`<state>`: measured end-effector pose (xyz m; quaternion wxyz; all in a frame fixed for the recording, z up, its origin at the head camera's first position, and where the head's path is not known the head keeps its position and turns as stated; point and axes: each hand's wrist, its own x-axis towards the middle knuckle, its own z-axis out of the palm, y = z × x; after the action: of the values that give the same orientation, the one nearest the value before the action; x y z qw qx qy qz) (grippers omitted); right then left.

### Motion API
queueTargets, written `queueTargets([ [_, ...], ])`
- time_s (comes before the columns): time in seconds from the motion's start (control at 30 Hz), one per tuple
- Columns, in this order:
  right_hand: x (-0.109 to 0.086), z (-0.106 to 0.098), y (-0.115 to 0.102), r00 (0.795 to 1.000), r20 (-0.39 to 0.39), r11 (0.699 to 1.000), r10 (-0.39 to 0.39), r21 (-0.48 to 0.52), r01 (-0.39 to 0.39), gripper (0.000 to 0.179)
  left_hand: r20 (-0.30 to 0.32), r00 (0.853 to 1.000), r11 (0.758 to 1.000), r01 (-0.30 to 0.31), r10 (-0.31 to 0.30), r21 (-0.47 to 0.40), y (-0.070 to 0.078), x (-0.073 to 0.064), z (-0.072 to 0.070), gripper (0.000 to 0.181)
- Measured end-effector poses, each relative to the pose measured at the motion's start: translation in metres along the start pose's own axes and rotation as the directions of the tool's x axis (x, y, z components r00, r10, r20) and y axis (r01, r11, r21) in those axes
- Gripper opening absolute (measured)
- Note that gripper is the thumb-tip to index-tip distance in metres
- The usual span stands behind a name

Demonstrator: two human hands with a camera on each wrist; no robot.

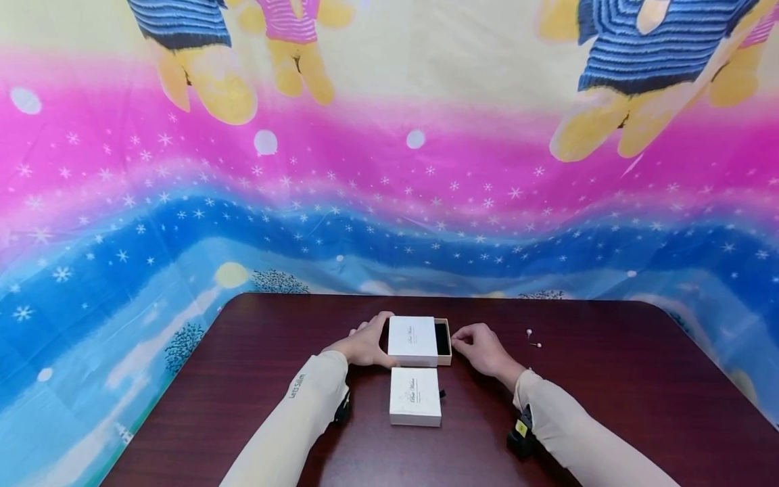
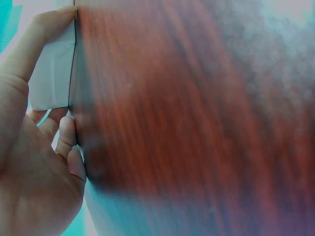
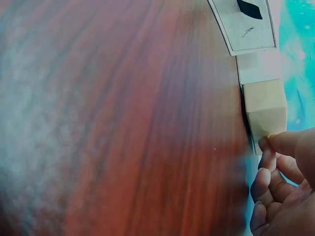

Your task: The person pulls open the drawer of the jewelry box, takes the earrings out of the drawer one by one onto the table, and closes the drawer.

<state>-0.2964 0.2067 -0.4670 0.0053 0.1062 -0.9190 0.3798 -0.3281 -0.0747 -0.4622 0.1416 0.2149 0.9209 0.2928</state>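
My left hand (image 1: 365, 343) holds a white slide-out gift box (image 1: 412, 338) by its left end, thumb at the near side and fingers at the far side. From its right end a tan inner tray (image 1: 445, 361) with a black lining sticks out partway. The thumb and index finger of my right hand (image 1: 485, 348) pinch at the tray's outer end; in the right wrist view they meet at the tan end wall (image 3: 266, 123). Any tab between those fingertips is hidden. The left wrist view shows the left thumb along the white sleeve (image 2: 55, 73).
A second white box (image 1: 415, 399) lies closed just in front of the first, its black ribbon tab (image 1: 443, 393) pointing right. Two small white-headed pieces, perhaps pearl studs (image 1: 529, 332), lie right of the right hand. A printed cloth (image 1: 389, 223) hangs behind the dark wood table (image 1: 274, 419).
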Motion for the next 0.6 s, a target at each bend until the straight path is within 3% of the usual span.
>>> queueTargets([
  [0.6,0.0016,0.0044,-0.0062,1.0,0.012,1.0,0.008,0.017,-0.009,0.014,-0.009,1.0,1.0,-0.008,0.008,0.0,0.0001,-0.0002,-0.0014,0.109],
])
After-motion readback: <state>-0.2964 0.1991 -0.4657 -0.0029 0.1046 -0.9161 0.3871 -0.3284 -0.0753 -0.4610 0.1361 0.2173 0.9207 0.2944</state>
